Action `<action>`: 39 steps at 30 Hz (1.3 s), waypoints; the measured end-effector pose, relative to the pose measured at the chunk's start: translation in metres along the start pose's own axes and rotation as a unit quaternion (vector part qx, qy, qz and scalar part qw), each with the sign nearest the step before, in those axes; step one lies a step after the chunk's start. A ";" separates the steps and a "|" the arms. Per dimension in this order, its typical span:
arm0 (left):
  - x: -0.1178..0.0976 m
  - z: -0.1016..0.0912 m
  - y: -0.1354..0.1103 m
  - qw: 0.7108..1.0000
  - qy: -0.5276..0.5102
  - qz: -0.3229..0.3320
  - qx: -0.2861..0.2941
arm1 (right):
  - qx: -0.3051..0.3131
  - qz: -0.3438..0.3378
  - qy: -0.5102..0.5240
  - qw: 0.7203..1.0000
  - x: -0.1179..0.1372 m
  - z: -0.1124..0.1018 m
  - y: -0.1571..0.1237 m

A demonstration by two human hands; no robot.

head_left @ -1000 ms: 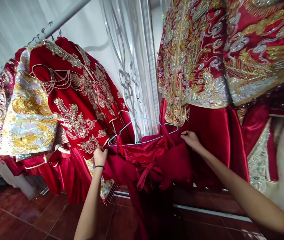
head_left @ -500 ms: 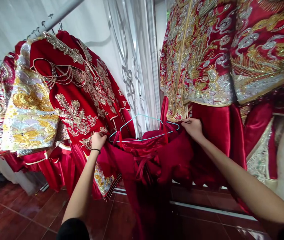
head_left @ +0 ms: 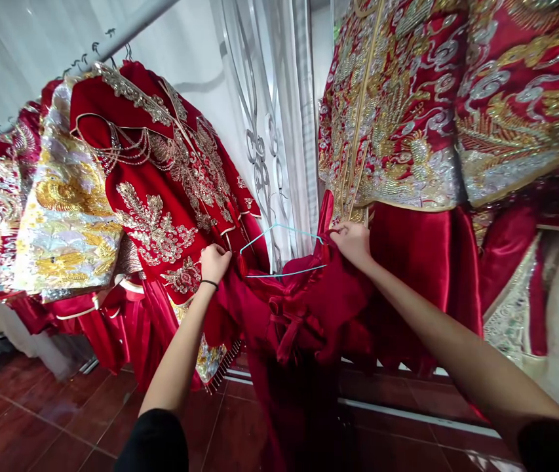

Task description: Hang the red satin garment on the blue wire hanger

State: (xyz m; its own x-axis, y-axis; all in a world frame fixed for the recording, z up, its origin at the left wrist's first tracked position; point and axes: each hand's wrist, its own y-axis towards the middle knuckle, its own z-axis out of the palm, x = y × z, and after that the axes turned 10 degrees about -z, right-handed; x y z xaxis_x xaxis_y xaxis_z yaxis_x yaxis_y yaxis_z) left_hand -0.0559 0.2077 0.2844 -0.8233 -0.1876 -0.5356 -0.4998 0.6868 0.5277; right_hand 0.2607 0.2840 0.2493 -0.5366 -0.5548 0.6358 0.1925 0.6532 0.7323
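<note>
A dark red dress [head_left: 279, 367] with a bow at the front of its neckline hangs on a pale blue wire hanger [head_left: 286, 272]. My left hand [head_left: 215, 263] pinches the dress's edge at the left shoulder, close to the hanger's end. At the opposite shoulder my right hand [head_left: 352, 242] is closed on the fabric. Both hanger ends are covered by cloth, and the lower dress falls into dark shadow. The hanger's thin hook stands upright before a white curtain.
On the left, a rail [head_left: 126, 33] carries several garments, among them a red embroidered jacket [head_left: 171, 157] near my left hand. At right hang red jackets with gold beadwork [head_left: 407, 111] above red satin skirts [head_left: 417, 262]. The floor has red tiles [head_left: 23, 419].
Both hands have moved inward, drawing the dress's shoulders closer together over the hanger ends. The hanger's ends showed before and are now covered. The view has shifted slightly left.
</note>
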 end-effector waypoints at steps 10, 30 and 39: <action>-0.003 0.028 -0.044 1.000 0.001 0.027 0.000 | 0.033 -0.082 -0.106 0.990 0.001 0.014 -0.049; 0.023 0.036 -0.140 0.994 -0.100 -0.042 -0.009 | 0.029 -0.013 -0.013 0.999 -0.012 -0.008 -0.146; 0.016 0.105 -0.239 0.945 -0.170 -0.216 0.176 | 0.253 0.105 0.140 0.951 -0.014 0.031 -0.250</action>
State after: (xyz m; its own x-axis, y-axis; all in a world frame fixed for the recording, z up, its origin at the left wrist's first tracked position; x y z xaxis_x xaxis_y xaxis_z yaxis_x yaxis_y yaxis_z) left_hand 0.0782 0.1140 0.0804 -0.4002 -0.3083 -0.8630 -0.5998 0.8001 -0.0077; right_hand 0.1947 0.1442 0.0501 -0.2763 -0.4531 0.8475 -0.1872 0.8904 0.4150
